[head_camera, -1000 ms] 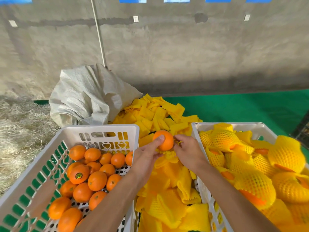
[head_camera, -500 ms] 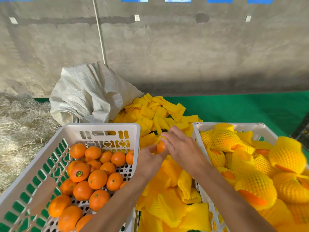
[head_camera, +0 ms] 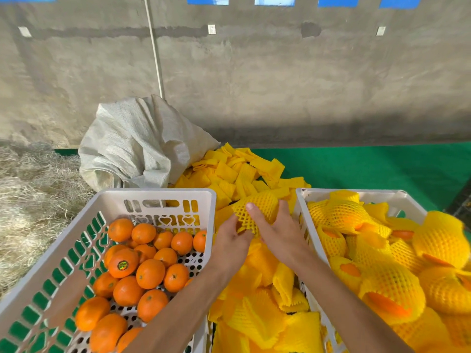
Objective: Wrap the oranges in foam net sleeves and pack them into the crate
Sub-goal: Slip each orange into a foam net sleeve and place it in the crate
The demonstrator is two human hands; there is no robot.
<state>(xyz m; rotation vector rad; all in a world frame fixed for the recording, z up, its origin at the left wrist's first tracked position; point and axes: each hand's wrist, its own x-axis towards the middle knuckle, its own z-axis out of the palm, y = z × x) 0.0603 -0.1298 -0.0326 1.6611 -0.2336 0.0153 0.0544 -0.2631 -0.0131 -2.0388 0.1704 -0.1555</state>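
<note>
Orange in stretched yellow foam net sleeve [head_camera: 257, 210] sits between both crates, above loose sleeves. Left hand [head_camera: 230, 244] pinches the sleeve's lower edge, right hand [head_camera: 274, 230] cups the top, likely to seat the mesh before dropping into right white plastic crate [head_camera: 300, 200].

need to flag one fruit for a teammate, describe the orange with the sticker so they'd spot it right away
Look in the white crate on the left, the one full of bare oranges, not the right crate of netted fruit. Near the middle of that pile, toward its left side, sits the stickered orange. It alone shows a small round dark label with a yellow-green mark on its skin.
</note>
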